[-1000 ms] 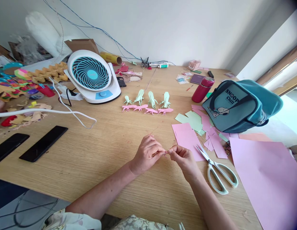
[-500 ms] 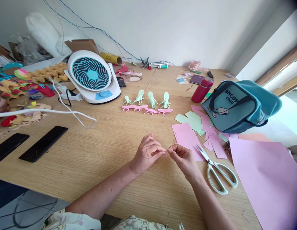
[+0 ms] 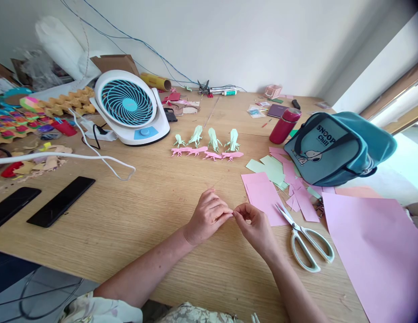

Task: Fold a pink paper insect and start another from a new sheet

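Observation:
My left hand [image 3: 209, 217] and my right hand [image 3: 254, 224] meet above the table, thumbs and fingertips pinched together. Between them they hold a small piece of pink paper, nearly all hidden by the fingers. Farther back stands a row of several pale green folded-paper insects [image 3: 213, 140], with a row of several pink folded-paper insects [image 3: 213, 155] in front. To the right of my right hand lie a stack of pink paper sheets [image 3: 264, 193] and open scissors [image 3: 305, 242] with white handles.
Green paper pieces [image 3: 271, 167] and pink scraps lie before a teal bag [image 3: 333, 148] and a red flask [image 3: 284, 126]. A large pink sheet [image 3: 373, 251] covers the right edge. At left are a fan [image 3: 129, 105], a white cable [image 3: 60, 154] and two phones [image 3: 62, 202].
My right hand has shifted slightly left, so its fingertips now touch those of my left hand. The pink bit that showed between them is now mostly covered.

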`<state>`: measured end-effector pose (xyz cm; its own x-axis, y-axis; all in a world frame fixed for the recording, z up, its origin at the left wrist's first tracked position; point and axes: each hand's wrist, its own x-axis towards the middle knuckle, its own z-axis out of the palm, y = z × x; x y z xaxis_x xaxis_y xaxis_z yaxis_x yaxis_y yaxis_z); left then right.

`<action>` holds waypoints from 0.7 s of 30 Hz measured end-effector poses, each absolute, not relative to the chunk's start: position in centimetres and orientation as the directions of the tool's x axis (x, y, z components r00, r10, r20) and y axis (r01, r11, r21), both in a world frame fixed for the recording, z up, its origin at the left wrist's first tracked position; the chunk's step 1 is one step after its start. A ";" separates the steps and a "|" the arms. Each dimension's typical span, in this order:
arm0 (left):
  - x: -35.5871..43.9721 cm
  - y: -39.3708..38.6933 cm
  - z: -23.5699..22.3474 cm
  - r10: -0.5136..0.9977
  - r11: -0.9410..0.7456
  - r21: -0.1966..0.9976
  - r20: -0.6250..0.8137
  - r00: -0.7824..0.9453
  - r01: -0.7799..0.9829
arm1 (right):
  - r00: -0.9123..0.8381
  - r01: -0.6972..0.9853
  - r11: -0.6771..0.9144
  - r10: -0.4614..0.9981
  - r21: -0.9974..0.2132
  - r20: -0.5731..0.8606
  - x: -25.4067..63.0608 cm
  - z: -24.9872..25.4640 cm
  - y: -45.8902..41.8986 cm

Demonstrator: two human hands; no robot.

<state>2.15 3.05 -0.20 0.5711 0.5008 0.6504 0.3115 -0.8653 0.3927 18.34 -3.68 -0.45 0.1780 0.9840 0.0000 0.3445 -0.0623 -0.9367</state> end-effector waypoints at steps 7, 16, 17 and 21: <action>2.1 3.2 -0.1 0.493 -0.870 0.383 0.678 0.545 0.309 | 0.141 0.132 -0.172 0.978 -0.976 -0.153 18.8 0.0 -3.4; 2.0 3.2 0.0 0.458 -0.889 0.325 0.667 0.588 0.323 | 0.080 0.011 -0.247 0.966 -0.969 -0.245 19.1 0.0 -3.3; 2.0 3.2 0.0 0.454 -0.891 0.322 0.670 0.588 0.321 | 0.079 -0.002 -0.250 0.965 -0.968 -0.249 19.1 0.0 -3.3; 2.1 3.1 0.0 0.456 -0.889 0.320 0.675 0.580 0.326 | 0.100 -0.017 -0.251 0.963 -0.968 -0.252 19.1 -0.1 -3.3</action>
<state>2.06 3.12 -0.02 0.5797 0.4557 0.6755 0.3261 -0.8895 0.3202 19.05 -3.28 -0.10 0.0998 0.9626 -0.2518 -0.0170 -0.2514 -0.9677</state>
